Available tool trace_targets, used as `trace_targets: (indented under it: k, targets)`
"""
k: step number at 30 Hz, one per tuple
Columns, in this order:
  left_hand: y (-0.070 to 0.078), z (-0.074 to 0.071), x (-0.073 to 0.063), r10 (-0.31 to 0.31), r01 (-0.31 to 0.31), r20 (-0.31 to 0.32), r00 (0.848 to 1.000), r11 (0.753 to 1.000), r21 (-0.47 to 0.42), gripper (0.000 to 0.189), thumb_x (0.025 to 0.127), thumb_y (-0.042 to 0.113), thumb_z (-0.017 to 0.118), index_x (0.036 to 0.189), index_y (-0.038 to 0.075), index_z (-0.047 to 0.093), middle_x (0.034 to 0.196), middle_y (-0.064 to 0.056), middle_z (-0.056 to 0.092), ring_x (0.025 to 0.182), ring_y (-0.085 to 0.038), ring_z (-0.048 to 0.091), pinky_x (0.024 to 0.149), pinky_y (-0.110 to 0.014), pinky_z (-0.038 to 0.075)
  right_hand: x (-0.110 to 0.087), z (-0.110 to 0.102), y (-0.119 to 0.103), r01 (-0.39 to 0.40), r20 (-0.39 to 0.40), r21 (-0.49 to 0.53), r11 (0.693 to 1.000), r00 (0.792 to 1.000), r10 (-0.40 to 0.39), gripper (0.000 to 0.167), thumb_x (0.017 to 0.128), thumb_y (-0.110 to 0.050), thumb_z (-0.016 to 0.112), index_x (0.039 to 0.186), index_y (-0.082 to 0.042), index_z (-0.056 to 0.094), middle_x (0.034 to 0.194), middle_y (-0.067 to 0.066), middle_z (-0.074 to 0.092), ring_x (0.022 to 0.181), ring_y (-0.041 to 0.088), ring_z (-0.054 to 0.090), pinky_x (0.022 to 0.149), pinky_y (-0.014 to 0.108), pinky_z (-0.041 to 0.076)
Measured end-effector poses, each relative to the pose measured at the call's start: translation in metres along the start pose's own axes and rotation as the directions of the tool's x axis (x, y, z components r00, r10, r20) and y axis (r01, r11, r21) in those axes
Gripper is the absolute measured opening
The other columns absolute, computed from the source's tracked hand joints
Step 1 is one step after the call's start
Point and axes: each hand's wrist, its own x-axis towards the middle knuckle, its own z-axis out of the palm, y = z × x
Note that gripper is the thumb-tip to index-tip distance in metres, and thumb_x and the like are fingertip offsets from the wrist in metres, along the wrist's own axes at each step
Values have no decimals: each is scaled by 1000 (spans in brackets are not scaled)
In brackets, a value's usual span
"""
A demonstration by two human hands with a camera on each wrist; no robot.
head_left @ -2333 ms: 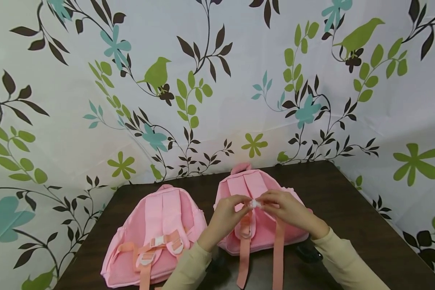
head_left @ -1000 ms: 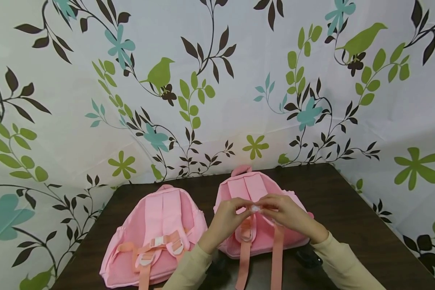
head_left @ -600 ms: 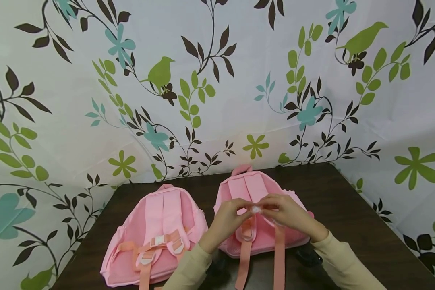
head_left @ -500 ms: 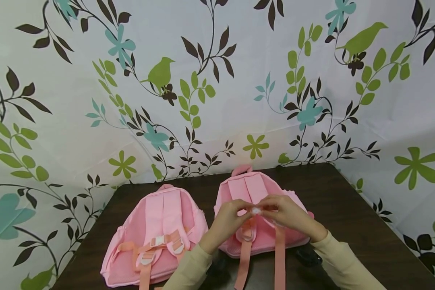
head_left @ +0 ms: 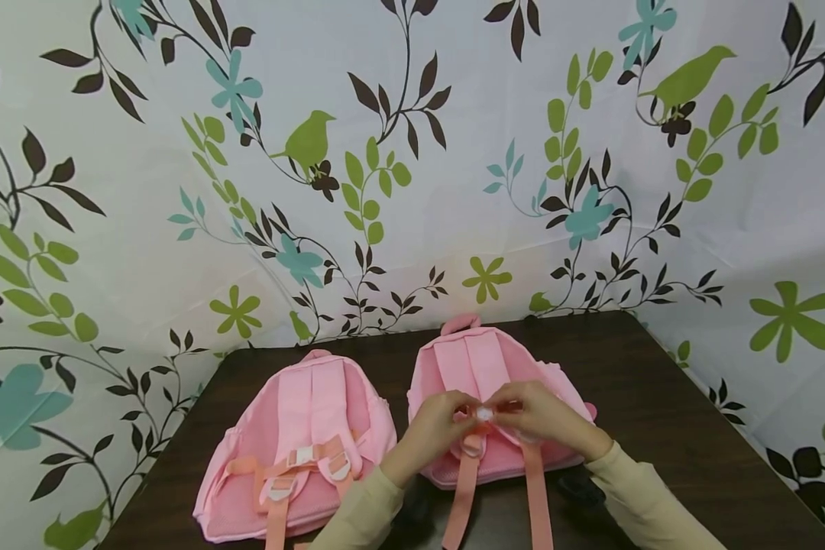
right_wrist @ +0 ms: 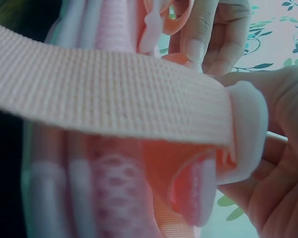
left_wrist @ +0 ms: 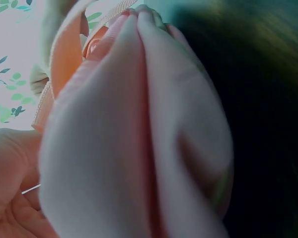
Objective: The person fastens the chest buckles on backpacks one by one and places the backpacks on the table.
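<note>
Two pink backpacks lie side by side on the dark table, shoulder straps facing up. Over the right backpack (head_left: pixel 467 359), my left hand (head_left: pixel 431 429) and right hand (head_left: pixel 543 416) meet at a small white buckle (head_left: pixel 484 413). Each hand pinches it from its own side between thumb and fingers, and the fingertips partly cover it. Whether its halves are joined is too small to tell. An orange webbing strap (right_wrist: pixel 114 94) runs through a white strap adjuster (right_wrist: pixel 251 131) beside my right palm in the right wrist view. Pink fabric (left_wrist: pixel 99 148) fills most of the left wrist view.
The left backpack (head_left: pixel 247 428) has a white buckle (head_left: pixel 304 456) across its orange chest strap. Loose orange strap ends (head_left: pixel 538 496) hang toward the table's near side. A black object (head_left: pixel 580 486) lies under my right wrist. Patterned cloth (head_left: pixel 412 229) stands behind the table (head_left: pixel 694 428).
Both hands have come down a little toward the near side, carrying the white buckle with them. The pinching hold stays the same. The left backpack has not moved on the table.
</note>
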Motion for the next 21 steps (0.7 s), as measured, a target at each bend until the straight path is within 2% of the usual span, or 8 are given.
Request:
trace_targets:
  k: [6, 11, 16, 19, 21]
  targets:
    - [-2, 3, -1, 3, -2, 8, 1000, 1000, -12, 18, 90, 17, 77, 106, 10, 76, 99, 4, 73, 88, -8, 65, 84, -24, 54, -2, 0, 1, -37, 29, -11, 999, 999, 37, 18, 90, -19, 78, 108, -16, 78, 100, -10, 72, 88, 8, 63, 83, 29, 56]
    - [-1, -3, -1, 18, -19, -15, 1000, 1000, -14, 23, 92, 20, 74, 112, 8, 74, 106, 0, 73, 95, -12, 67, 88, -27, 54, -2, -11, -1, -14, -2, -53, 999, 1000, 14, 24, 91, -23, 77, 111, -10, 76, 104, -3, 73, 94, 15, 67, 86, 38, 57]
    - [1, -20, -6, 39, -39, -69, 997, 999, 4, 31, 94, 26, 73, 118, 7, 73, 113, -3, 73, 104, -17, 68, 91, -35, 55, -6, -27, -8, -1, -106, -93, 996, 994, -9, 30, 92, -24, 75, 114, -4, 74, 111, 5, 74, 104, 26, 69, 87, 49, 56]
    - [-1, -36, -14, 60, -52, -136, 989, 997, 64, 29, 94, 25, 73, 118, 9, 73, 114, -3, 73, 106, -18, 68, 92, -38, 55, -11, -38, -11, -18, -202, -119, 993, 979, -7, 28, 92, -19, 75, 116, -6, 74, 113, 5, 73, 106, 28, 68, 87, 51, 56]
    - [-6, -46, -22, 83, -60, -189, 978, 991, 121, 27, 95, 23, 72, 118, 9, 73, 113, -3, 72, 104, -20, 68, 91, -39, 55, -15, -44, -12, -36, -263, -137, 990, 965, -2, 28, 91, -16, 75, 117, -7, 73, 115, 5, 72, 108, 29, 67, 87, 53, 55]
